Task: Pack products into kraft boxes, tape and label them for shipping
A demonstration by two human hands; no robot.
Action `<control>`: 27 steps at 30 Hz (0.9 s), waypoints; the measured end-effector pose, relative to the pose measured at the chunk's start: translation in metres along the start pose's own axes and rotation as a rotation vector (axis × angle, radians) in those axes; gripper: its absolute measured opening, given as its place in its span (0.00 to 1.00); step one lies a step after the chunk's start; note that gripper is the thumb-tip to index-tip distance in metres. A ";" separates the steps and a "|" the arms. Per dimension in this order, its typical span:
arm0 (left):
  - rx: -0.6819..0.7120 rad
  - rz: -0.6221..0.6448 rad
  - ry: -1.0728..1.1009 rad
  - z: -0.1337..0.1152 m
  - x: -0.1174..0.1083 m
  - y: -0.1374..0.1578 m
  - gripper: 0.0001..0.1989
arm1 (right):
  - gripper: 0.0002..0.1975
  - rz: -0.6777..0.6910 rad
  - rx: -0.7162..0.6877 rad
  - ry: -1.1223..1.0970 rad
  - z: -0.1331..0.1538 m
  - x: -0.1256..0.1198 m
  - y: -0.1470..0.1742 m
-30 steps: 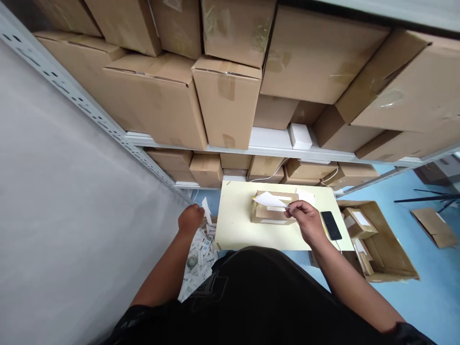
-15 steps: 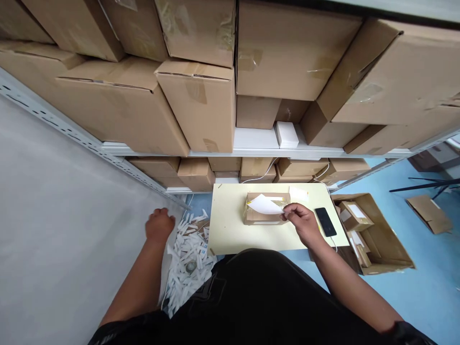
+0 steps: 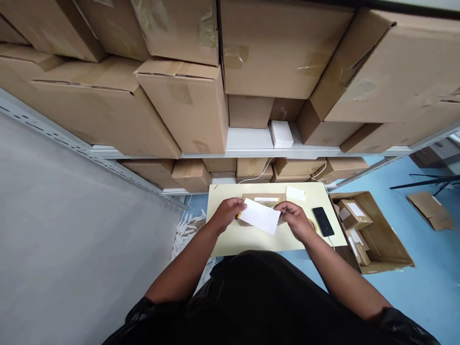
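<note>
White paper, a small label [image 3: 259, 216], is held up by both hands just above the pale yellow table [image 3: 230, 239]. The left hand [image 3: 226, 213] pinches the label's left end with its fingers closed on it. The right hand [image 3: 293, 218] pinches the label's right end the same way. The two hands are apart, with the label stretched between them. The label is tilted, with its left end a bit higher than its right.

Under the label, on the table, sits a small brown box [image 3: 266, 199]. Most of it is hidden by the label and the hands. A white strip shows on the box's top. Another small white sticker [image 3: 295, 193] lies flat on the table near its far edge, just past the right hand. A black phone [image 3: 322, 221] lies on the table's right side, close to the right hand, with a thin white cable running off the table edge. Just beside the phone, a bit of a yellow tape roll [image 3: 312, 223] peeks out behind the right hand.

On the blue floor to the right of the table stands an open cardboard carton [image 3: 386, 244] with smaller boxes inside. To the left of the table, many white paper scraps [image 3: 187, 227] lie in a heap on the floor. Behind the table, metal shelves [image 3: 251, 143] are packed with big brown boxes [image 3: 179, 100].
</note>
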State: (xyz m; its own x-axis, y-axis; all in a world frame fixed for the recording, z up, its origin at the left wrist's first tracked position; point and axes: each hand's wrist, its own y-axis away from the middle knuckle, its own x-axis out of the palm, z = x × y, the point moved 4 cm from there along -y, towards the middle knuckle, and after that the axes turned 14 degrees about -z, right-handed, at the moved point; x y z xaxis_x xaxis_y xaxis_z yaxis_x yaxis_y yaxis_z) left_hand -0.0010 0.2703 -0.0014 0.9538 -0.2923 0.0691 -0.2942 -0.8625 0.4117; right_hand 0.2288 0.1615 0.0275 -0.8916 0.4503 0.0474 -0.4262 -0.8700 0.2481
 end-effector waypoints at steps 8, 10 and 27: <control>0.132 -0.188 -0.072 0.023 0.018 -0.001 0.19 | 0.16 -0.237 0.238 -0.060 -0.040 -0.017 -0.003; 0.139 -0.195 -0.138 0.028 0.023 -0.004 0.18 | 0.16 -0.262 0.189 0.025 -0.042 -0.024 -0.010; 0.309 -0.204 -1.189 0.055 0.064 -0.054 0.12 | 0.14 -0.247 -0.249 1.361 -0.078 -0.022 -0.074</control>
State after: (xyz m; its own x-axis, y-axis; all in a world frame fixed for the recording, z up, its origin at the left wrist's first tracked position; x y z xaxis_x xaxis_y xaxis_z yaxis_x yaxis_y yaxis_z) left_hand 0.0721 0.2752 -0.0694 0.3844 -0.1950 -0.9023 -0.3027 -0.9500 0.0763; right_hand 0.2681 0.1996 -0.0678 -0.1769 0.1748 -0.9686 -0.4794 -0.8748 -0.0703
